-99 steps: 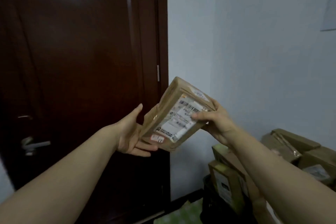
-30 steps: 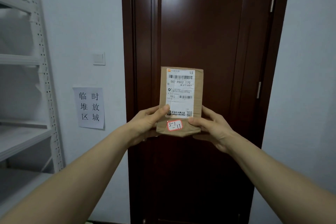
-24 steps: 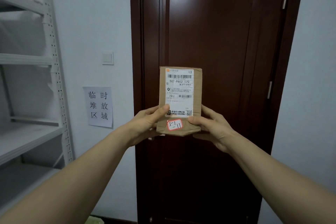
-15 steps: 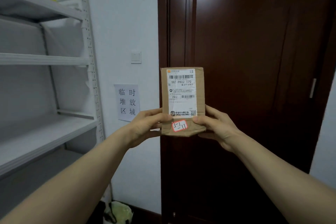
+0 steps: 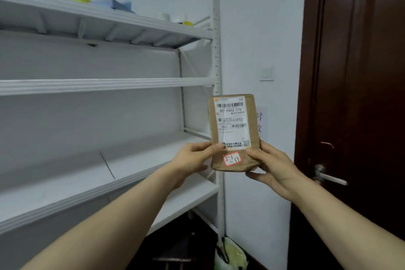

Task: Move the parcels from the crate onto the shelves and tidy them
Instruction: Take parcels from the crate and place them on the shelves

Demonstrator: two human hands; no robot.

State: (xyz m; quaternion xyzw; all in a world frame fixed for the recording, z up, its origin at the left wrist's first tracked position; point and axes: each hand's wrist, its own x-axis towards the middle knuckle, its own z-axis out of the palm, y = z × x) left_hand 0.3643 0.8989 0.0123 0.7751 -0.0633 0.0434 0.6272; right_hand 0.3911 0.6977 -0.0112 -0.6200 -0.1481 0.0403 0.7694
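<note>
A small brown paper-wrapped parcel (image 5: 233, 131) is held upright in the air, in front of the right end post of the white metal shelving unit (image 5: 109, 85) and left of the dark brown wooden door (image 5: 359, 94); it is not yet on any shelf. Both hands have it by its lower end. The left hand (image 5: 192, 160) pinches the bottom left edge, thumb on the front and fingers behind. The right hand (image 5: 274, 169) takes the bottom right, thumb beside the red-bordered handwritten sticker (image 5: 232, 158) and fingers curled under and behind. Each grip is thus closed on the parcel. The white printed shipping label (image 5: 232, 123) faces the camera. The parcel stands well above a two-thumb pinch without sagging, so it is probably light and fairly stiff. Its rounded corners suggest some give under the wrapping. The paper looks matt and should not slip easily. For setting it down, a hold on the long side edges would likely serve better than the bottom corners, leaving the base free to meet the broad shelf board (image 5: 87, 180) to the left.
</note>
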